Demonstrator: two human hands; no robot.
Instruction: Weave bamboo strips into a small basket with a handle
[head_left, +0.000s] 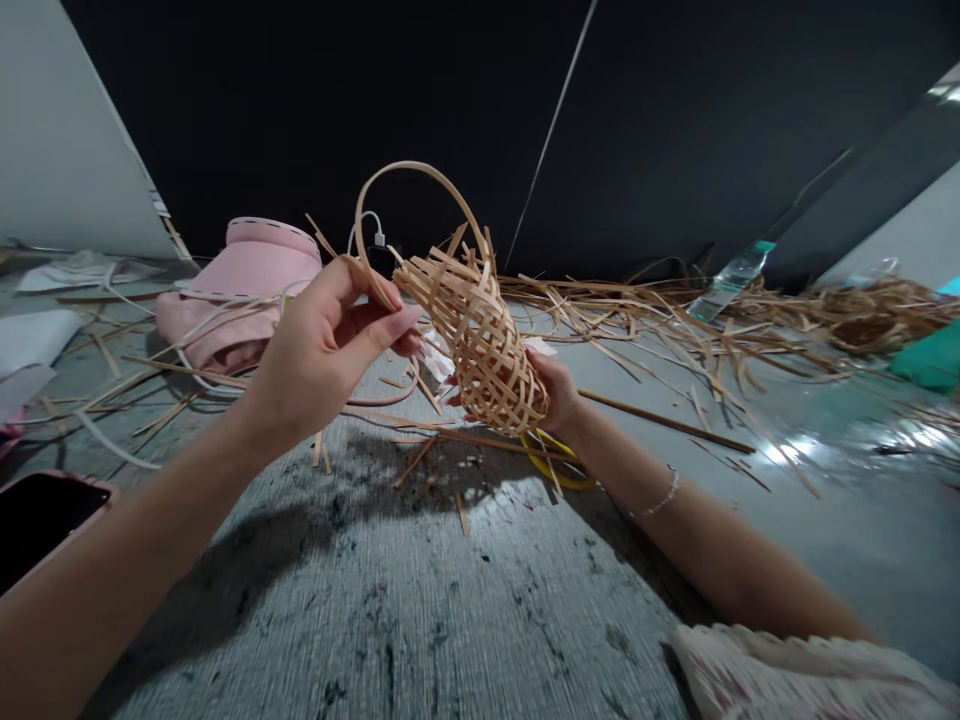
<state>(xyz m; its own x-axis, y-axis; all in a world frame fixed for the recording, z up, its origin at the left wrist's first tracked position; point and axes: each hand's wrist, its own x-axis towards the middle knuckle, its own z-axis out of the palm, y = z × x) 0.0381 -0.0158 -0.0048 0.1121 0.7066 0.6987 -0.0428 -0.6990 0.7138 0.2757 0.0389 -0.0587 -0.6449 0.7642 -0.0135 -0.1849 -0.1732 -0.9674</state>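
A small woven basket [491,350] of pale, flat strips is held tilted above the table, its strip ends sticking out at the upper left. My right hand [556,385] cups it from behind and below, and most of those fingers are hidden by the weave. A long strip [420,166] arches up from the basket's rim and curves down to the left. My left hand [345,330] pinches that strip's lower left end between thumb and fingers, beside the loose strip ends.
A pink sun visor [262,255] with white cables lies at left, and a phone [49,520] nearer me. Loose strips [637,310] pile along the dark wall. A plastic bottle [731,280] leans there. A thin rod [667,420] and yellow-handled item [559,462] lie behind my right arm.
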